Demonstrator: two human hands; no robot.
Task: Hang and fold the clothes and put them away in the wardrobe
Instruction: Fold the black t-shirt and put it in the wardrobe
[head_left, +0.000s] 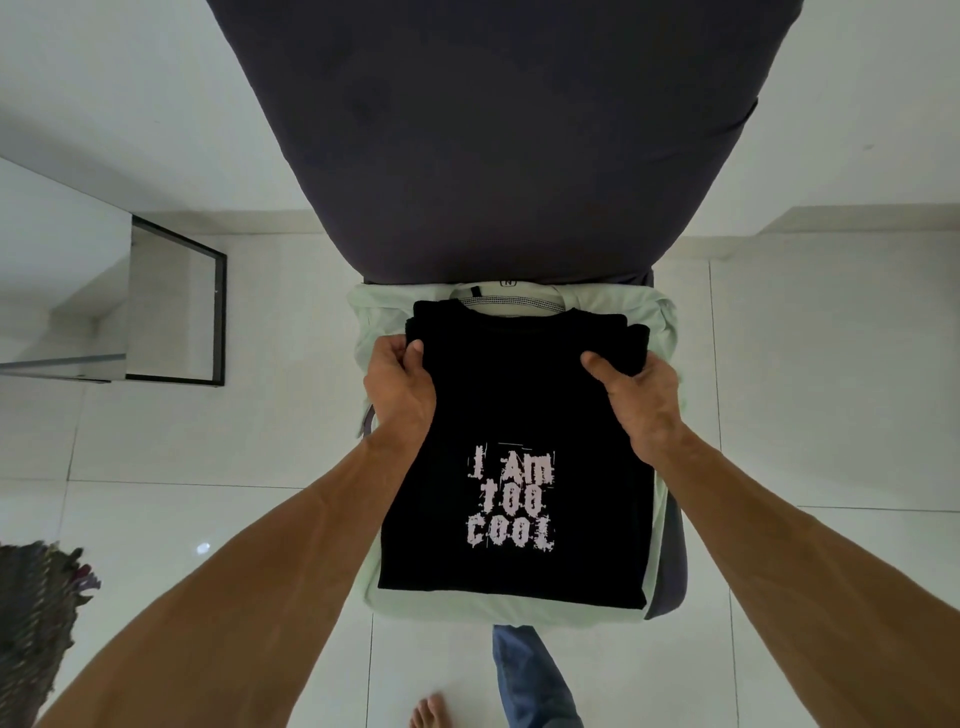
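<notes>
Left hand (400, 387) and right hand (639, 397) grip the folded black shirt (514, 395) by its side edges, thumbs on top, fingers hidden underneath. Below those fingers a pale green shirt (519, 616) lies mostly covered. Beyond the thumbs rises the dark chair back (498, 156).

Your black T-shirt (519, 395) carries the one clear print: three lines of pale, distressed lettering on the front, reading "I Am", "too", "cool", upright from where you stand. At the collar of the pale green shirt (660, 322) beneath it, a small neck label (508, 283) shows a boxed mark, possibly "N"; too small to confirm.
</notes>
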